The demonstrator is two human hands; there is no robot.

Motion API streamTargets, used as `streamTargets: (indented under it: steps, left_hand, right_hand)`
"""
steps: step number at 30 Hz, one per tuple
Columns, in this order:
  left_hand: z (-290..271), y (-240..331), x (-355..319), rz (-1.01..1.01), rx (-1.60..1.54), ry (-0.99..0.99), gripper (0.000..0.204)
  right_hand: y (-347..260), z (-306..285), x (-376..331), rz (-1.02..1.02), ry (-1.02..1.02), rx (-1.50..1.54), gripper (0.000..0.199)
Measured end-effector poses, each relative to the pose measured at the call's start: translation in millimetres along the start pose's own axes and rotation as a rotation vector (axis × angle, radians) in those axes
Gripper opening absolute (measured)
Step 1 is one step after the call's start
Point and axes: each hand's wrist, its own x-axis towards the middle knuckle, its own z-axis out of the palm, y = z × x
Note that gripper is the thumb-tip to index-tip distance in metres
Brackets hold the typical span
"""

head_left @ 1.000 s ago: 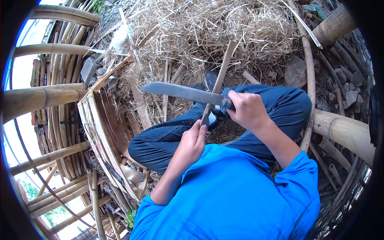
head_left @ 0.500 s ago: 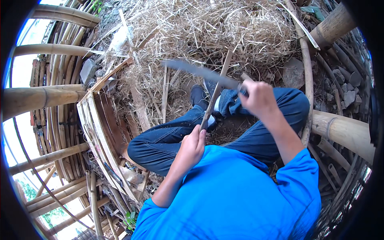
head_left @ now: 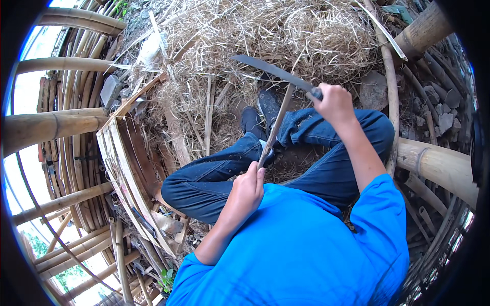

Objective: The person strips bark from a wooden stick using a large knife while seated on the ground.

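My left hand (head_left: pixel 247 193) is closed around the near end of a narrow bamboo strip (head_left: pixel 275 126), which slants up and away over my crossed legs. In my right hand (head_left: pixel 334 105) is the dark handle of a machete (head_left: pixel 273 70). Its long grey blade points to the far left and crosses the strip near the strip's far end. Whether blade and strip touch there, I cannot tell for sure. Both fists wrap fully round what they hold.
A large heap of shavings (head_left: pixel 265 38) spreads beyond my feet. At the left stands a wooden crate (head_left: pixel 120 158) beside bamboo poles (head_left: pixel 56 122). Broken stones (head_left: pixel 444 122) and a thick bamboo pole (head_left: pixel 439 168) lie at the right.
My right hand has drawn the machete farther toward the strip's far end, and the blade now tilts more steeply. My left hand has barely shifted on the strip.
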Motion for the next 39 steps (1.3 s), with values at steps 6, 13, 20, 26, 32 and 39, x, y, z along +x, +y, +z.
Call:
streamTargets:
  steps: [6, 13, 20, 26, 32, 39]
  left_hand:
    - [-7.9, -8.8, -3.3, 0.001, -0.065, -0.011, 0.022]
    - [0.7, -28.4, 15.5, -0.120, -0.249, -0.027, 0.033]
    - [7.1, -11.7, 13.5, -0.049, -0.018, 0.026, 0.029]
    - [5.1, -5.0, 3.8, -0.011, 0.202, 0.040, 0.025]
    - [13.2, -7.1, -4.0, 0.045, 0.235, 0.052, 0.024]
    - [5.3, 0.6, 8.8, 0.057, 0.184, 0.068, 0.022]
  right_hand:
    - [48.3, -1.0, 6.1, 0.297, 0.079, 0.105, 0.027]
    - [-27.9, -17.1, -53.5, 0.051, -0.092, 0.470, 0.022]
    - [-58.2, -2.0, -71.4, -0.253, -0.211, 0.303, 0.022]
    - [-24.7, 9.2, -54.0, -0.085, -0.177, 0.035, 0.022]
    - [-10.1, -15.0, -54.4, 0.044, -0.164, 0.154, 0.020]
    - [-42.1, 3.5, -80.6, -0.116, -0.188, 0.206, 0.018]
